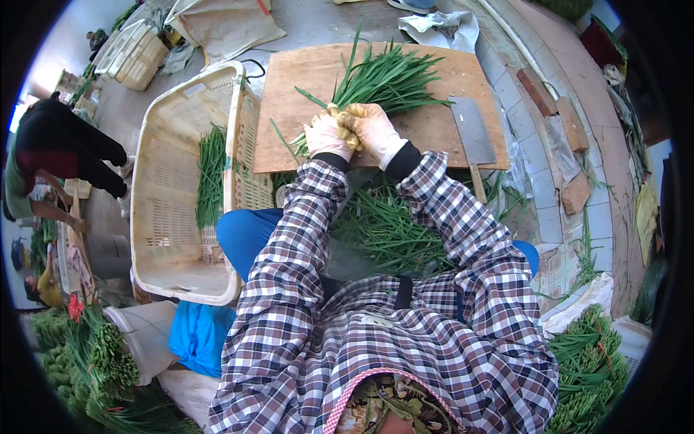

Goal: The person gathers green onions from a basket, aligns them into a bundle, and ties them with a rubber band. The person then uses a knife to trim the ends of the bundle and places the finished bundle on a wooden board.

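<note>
Both my hands wear pale work gloves with yellowish fingers and meet over the near part of a wooden board (303, 70). Between them they grip a bunch of long green leaves, probably garlic chives (390, 81), whose leafy ends fan out to the upper right. My left hand (329, 133) closes round the stem end, and a few pale stems show beside it. My right hand (371, 127) is closed against it on the same bunch. A cleaver (473, 130) lies at the board's right side, its wooden handle over the near edge. Loose leaves lie by my left hand.
Left of the board stands a cream plastic crate (233, 179) holding some green leaves (212, 179). More leaves (390, 228) lie below the board. Tied green bundles (588, 358) are at lower right, bricks (572, 125) farther right. A blue bag (200, 336) and another person (65, 146) are at left.
</note>
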The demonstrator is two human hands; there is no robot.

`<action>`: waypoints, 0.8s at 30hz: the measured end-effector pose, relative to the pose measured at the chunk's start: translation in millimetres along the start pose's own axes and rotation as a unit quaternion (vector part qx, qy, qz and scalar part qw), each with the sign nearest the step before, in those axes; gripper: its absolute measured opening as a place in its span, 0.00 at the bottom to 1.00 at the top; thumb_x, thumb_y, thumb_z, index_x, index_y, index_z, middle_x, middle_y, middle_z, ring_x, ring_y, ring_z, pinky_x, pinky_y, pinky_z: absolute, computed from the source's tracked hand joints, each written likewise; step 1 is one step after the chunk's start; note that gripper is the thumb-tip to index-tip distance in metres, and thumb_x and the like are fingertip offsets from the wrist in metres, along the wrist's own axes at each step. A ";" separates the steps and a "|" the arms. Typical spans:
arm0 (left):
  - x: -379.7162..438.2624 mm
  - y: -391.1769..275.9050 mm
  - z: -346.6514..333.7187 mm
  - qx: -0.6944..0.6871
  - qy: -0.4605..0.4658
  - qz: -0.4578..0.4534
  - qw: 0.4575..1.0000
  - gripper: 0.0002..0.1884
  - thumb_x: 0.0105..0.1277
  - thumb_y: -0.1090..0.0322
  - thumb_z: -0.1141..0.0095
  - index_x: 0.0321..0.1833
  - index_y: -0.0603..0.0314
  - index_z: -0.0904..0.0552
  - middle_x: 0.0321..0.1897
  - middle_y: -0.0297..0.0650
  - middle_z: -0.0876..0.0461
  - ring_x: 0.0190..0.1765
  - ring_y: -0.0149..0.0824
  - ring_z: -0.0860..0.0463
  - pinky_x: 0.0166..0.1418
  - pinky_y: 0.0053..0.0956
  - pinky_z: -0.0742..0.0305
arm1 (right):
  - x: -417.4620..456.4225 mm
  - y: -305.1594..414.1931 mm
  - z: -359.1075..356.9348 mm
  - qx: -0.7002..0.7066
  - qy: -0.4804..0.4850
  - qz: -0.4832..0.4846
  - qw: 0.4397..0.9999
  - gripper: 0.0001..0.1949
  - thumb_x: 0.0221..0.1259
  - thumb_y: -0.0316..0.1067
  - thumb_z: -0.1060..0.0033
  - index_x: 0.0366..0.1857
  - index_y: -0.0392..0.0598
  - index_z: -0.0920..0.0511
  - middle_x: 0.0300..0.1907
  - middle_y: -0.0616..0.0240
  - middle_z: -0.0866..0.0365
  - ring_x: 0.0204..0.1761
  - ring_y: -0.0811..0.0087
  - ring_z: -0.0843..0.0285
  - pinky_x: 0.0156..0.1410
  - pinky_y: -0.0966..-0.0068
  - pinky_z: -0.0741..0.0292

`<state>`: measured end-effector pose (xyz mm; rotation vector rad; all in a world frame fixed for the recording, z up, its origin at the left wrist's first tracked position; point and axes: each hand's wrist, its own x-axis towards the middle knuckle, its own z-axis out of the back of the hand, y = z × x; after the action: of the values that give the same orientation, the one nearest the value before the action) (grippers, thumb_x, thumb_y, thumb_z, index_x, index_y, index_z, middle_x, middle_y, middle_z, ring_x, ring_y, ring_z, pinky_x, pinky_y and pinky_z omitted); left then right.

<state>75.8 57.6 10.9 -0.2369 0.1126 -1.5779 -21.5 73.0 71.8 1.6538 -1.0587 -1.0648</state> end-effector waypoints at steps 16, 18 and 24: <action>-8.6 3.0 19.7 0.110 0.029 -0.080 0.990 0.32 0.52 0.48 0.39 0.52 0.64 0.32 0.38 0.47 0.24 0.42 0.45 0.21 0.41 0.37 0.24 | -24.5 -81.7 52.3 -0.082 -0.033 0.003 0.996 0.04 0.59 0.26 0.47 0.27 0.41 0.25 0.21 0.70 0.27 0.22 0.79 0.33 0.29 0.84 0.35; -8.7 -0.8 20.2 0.094 0.041 -0.064 0.993 0.32 0.51 0.47 0.39 0.52 0.63 0.32 0.38 0.46 0.24 0.43 0.45 0.21 0.42 0.37 0.24 | -20.6 -81.3 53.2 -0.073 -0.016 0.023 0.997 0.05 0.60 0.27 0.48 0.27 0.42 0.26 0.21 0.70 0.27 0.22 0.79 0.32 0.30 0.84 0.35; 14.1 29.3 32.5 0.027 0.154 -0.141 0.978 0.53 0.44 0.42 0.34 0.67 0.67 0.45 0.55 0.55 0.29 0.54 0.51 0.25 0.57 0.35 0.30 | -37.2 -66.9 86.4 0.050 -0.100 0.044 0.993 0.12 0.61 0.37 0.45 0.44 0.45 0.25 0.33 0.71 0.21 0.32 0.80 0.25 0.34 0.87 0.30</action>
<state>111.4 45.3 37.2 0.0384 0.2867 -1.8913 -100.3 106.1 -5.8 1.5864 -1.3219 -1.1529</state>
